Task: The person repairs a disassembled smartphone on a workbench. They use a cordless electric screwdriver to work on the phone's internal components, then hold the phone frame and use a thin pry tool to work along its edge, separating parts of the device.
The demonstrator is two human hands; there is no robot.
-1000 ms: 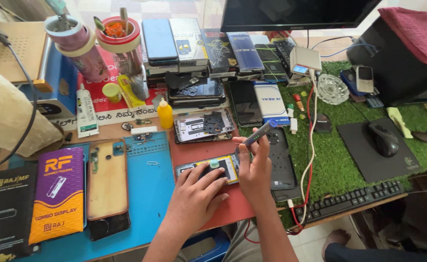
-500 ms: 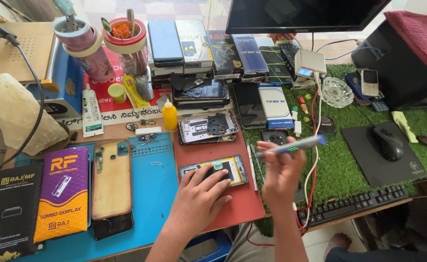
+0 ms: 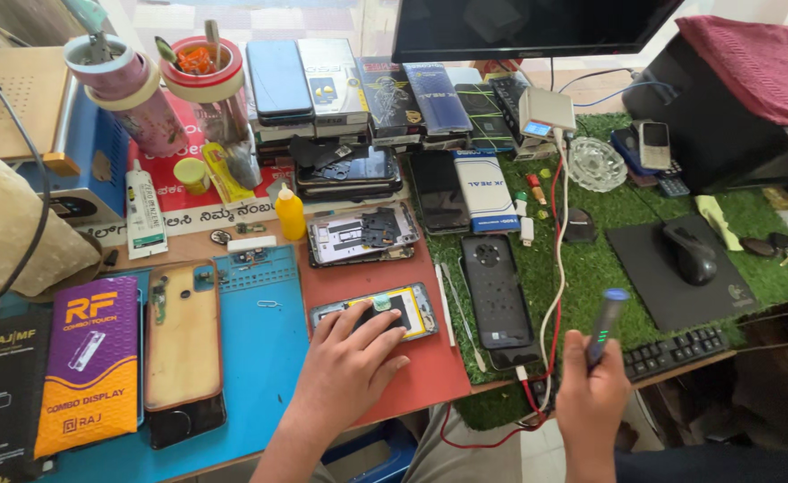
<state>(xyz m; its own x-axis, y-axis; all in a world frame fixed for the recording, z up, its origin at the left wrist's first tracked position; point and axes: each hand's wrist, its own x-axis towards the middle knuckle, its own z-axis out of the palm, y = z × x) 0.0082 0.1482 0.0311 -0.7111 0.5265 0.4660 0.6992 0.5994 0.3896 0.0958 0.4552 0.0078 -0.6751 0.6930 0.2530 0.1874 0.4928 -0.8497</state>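
My left hand (image 3: 349, 367) rests flat on an opened phone (image 3: 376, 310) that lies on a red mat (image 3: 430, 367), fingers spread over its yellow and black insides. Over the near table edge, my right hand (image 3: 591, 402) grips a grey pen-shaped electric screwdriver (image 3: 604, 324) with a blue cap and a green light, held upright. A black phone back cover (image 3: 497, 295) lies between the two hands on the green turf. Another opened phone frame (image 3: 362, 234) sits just beyond the one under my left hand.
A blue work mat (image 3: 259, 358) holds a gold phone back (image 3: 182, 335); display boxes (image 3: 85, 362) lie at left. Stacked phones and boxes (image 3: 367, 89) line the back. A monitor (image 3: 537, 27), mouse (image 3: 691, 253), keyboard (image 3: 676, 351) and red cable (image 3: 550, 268) are at right.
My right hand has pulled the screwdriver away from the opened phone, rightward and toward me, and turned it upright. My left hand stays on the phone.
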